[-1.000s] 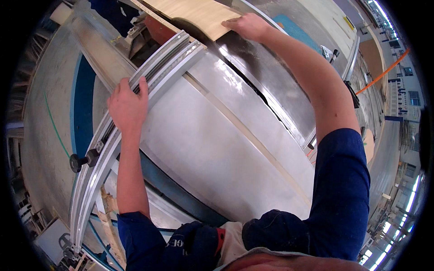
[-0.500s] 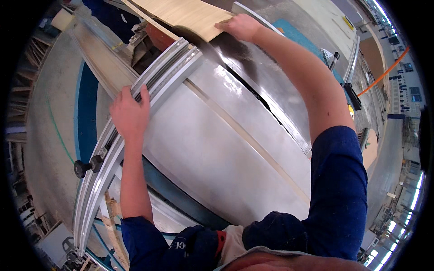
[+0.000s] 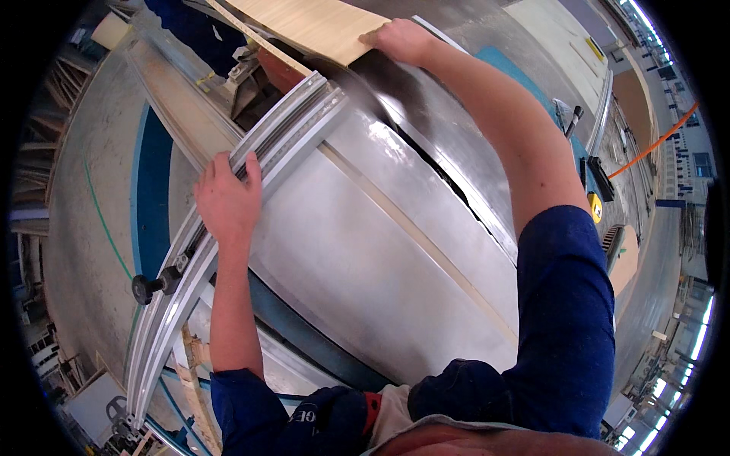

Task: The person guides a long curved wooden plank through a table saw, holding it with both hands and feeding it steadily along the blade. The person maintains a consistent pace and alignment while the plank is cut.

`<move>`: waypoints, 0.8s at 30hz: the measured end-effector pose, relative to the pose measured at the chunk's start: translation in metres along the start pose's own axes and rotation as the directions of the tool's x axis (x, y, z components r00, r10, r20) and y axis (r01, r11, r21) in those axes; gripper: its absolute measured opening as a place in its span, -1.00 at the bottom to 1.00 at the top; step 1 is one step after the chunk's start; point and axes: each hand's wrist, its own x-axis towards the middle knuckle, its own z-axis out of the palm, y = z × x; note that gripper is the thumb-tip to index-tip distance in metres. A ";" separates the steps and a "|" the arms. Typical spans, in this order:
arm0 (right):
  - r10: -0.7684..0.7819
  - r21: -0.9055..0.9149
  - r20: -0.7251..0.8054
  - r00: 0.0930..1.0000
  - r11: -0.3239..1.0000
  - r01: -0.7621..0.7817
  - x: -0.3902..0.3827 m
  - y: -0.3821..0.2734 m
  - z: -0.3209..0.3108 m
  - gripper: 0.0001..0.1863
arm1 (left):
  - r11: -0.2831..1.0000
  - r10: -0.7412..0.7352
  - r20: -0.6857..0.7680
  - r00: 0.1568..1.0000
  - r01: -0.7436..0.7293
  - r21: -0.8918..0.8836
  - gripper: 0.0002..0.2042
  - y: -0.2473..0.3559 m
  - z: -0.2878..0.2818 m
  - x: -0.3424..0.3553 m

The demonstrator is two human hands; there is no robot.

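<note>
My left hand (image 3: 227,199) grips the grooved aluminium rail (image 3: 285,137) along the left side of a metal saw table (image 3: 350,251); its fingers curl over the outer edge and the thumb lies on the inner side. At the far end, my right arm reaches across the table. The closed fingers of my right hand (image 3: 403,42) hold the near right corner of a pale wooden board (image 3: 312,23). The board's far end is cut off by the picture edge. A dark slot (image 3: 441,167) runs along the table towards the board.
A black knob (image 3: 144,289) sticks out from the rail. Someone in dark blue clothing (image 3: 198,30) stands at the far left. To the right are a yellow tape measure (image 3: 596,207), a brush (image 3: 610,239) and an orange hose (image 3: 658,140). A wooden strip (image 3: 190,365) lies below the rail.
The view has shifted slightly. Relative to the table, my right hand and the board's near edge are a little farther away. My left hand keeps its place on the rail.
</note>
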 end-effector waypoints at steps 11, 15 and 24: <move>0.066 0.032 0.047 0.997 0.997 -0.067 0.029 0.025 0.010 -0.69 | 1.000 -0.025 0.034 0.999 0.025 -0.002 -0.60 0.001 0.003 0.001; 0.071 0.027 0.043 0.997 0.997 -0.072 0.035 0.037 0.015 -0.78 | 0.999 -0.039 0.042 0.998 0.040 -0.014 -0.61 0.006 0.003 0.004; 0.107 0.038 0.076 0.991 0.993 -0.110 0.033 0.038 0.006 -0.79 | 1.000 -0.028 0.028 0.999 0.028 0.014 -0.63 0.002 0.002 0.002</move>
